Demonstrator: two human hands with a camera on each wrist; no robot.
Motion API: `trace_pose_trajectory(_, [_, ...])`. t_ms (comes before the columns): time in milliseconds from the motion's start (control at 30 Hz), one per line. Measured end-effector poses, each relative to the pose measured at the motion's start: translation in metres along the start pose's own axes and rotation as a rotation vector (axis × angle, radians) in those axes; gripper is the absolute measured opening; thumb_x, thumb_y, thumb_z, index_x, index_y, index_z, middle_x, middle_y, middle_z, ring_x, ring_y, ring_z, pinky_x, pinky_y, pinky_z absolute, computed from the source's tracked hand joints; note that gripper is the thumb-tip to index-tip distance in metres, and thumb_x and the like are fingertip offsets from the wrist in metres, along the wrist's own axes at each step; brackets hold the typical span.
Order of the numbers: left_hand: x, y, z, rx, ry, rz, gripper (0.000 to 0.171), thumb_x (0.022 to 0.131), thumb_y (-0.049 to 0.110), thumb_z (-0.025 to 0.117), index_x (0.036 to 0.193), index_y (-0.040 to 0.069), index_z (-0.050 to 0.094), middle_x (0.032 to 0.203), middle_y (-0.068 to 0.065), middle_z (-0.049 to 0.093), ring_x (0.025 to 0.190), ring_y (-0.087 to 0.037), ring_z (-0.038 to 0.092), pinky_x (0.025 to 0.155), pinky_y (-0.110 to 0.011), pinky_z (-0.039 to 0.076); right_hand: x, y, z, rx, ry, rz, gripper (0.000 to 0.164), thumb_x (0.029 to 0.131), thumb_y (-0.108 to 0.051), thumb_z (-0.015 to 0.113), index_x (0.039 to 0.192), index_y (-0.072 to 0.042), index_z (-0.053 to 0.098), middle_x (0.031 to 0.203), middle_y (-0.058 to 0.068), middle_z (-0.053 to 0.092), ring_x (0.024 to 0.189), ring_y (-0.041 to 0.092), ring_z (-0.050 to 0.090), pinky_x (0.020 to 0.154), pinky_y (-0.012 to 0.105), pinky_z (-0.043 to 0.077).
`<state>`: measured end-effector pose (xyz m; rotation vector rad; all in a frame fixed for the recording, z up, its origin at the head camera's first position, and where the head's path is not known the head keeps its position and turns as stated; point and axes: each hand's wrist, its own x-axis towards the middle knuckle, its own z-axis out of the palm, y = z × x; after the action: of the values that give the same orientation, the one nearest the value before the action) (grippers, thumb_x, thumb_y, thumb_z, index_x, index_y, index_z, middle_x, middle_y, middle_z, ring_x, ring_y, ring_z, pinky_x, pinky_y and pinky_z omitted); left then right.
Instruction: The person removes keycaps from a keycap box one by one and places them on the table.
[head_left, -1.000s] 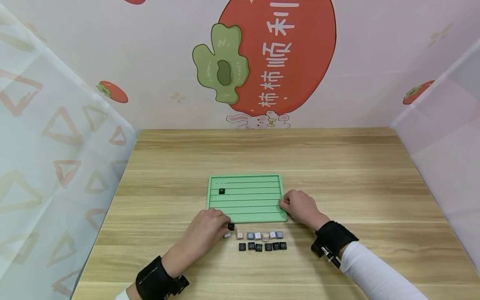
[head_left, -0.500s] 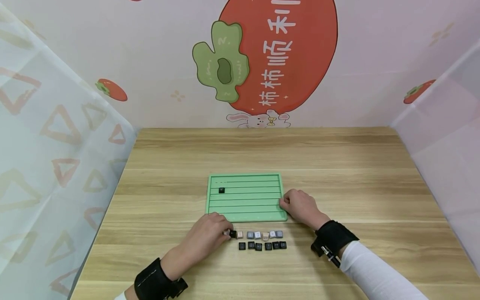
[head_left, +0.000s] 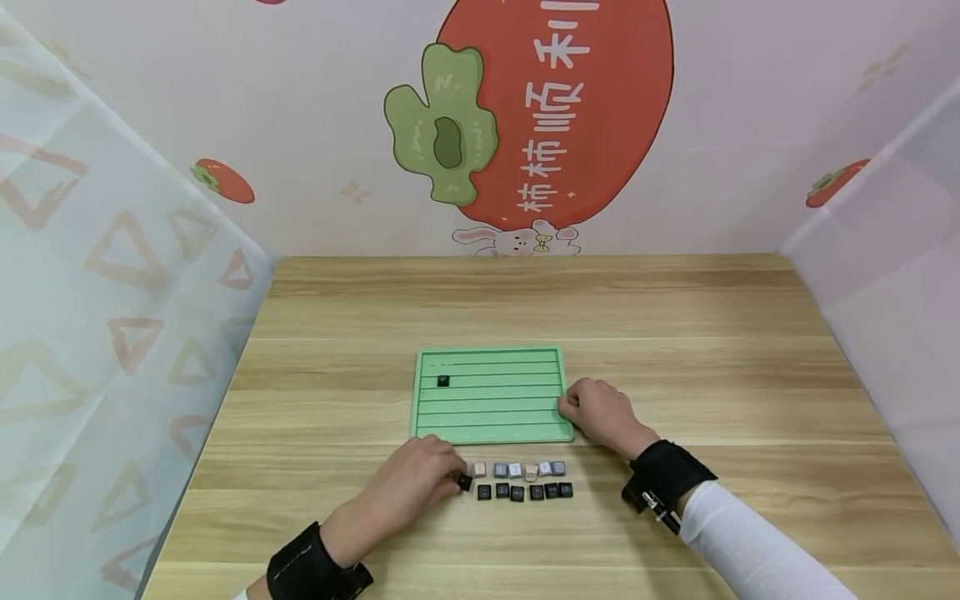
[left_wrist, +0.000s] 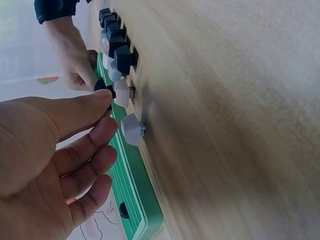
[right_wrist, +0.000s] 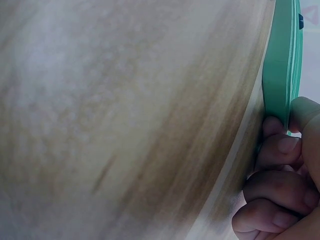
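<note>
My left hand (head_left: 411, 482) pinches a black keycap (head_left: 464, 482) between thumb and fingertip, at the left end of the keycap rows. In the left wrist view this keycap (left_wrist: 103, 86) shows past the thumb, and a pale keycap (left_wrist: 132, 129) stands on the table beside the fingers. The green grooved board (head_left: 491, 407) lies just beyond, with one black keycap (head_left: 443, 381) in an upper groove near its left side. At the board's right edge my right hand (head_left: 600, 414) holds on, with thumb on top and curled fingers (right_wrist: 280, 150) against the side.
In front of the board runs a row of white, grey and beige keycaps (head_left: 515, 470). Nearer to me is a row of several black keycaps (head_left: 517, 493). The wooden table (head_left: 675, 333) meets a printed backdrop (head_left: 322, 125) at the back and sides.
My left hand has drawn back from the board's lower edge toward me, carrying the black keycap past the pale row. The right hand has stayed on the board.
</note>
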<state>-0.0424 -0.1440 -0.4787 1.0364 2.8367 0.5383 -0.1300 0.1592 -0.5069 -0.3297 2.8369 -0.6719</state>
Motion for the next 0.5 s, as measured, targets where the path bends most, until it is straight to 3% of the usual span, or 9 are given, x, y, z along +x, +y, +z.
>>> trace_pose_trajectory(500, [-0.0033,-0.0009,0.0057,0.000,-0.034,0.040,0.018,0.076,0.024,0.072,0.094,0.020,0.074,0.086,0.012,0.067,0.078,-0.005,0.055,0.069,-0.025,0.044,-0.0013,-0.0006,-0.0010,0.014,-0.011,0.007,0.041,0.086,-0.025,0.053,0.050,-0.016,0.035,0.049,-0.007,0.024,0.046,0.011,0.026,0.046,0.027,0.021])
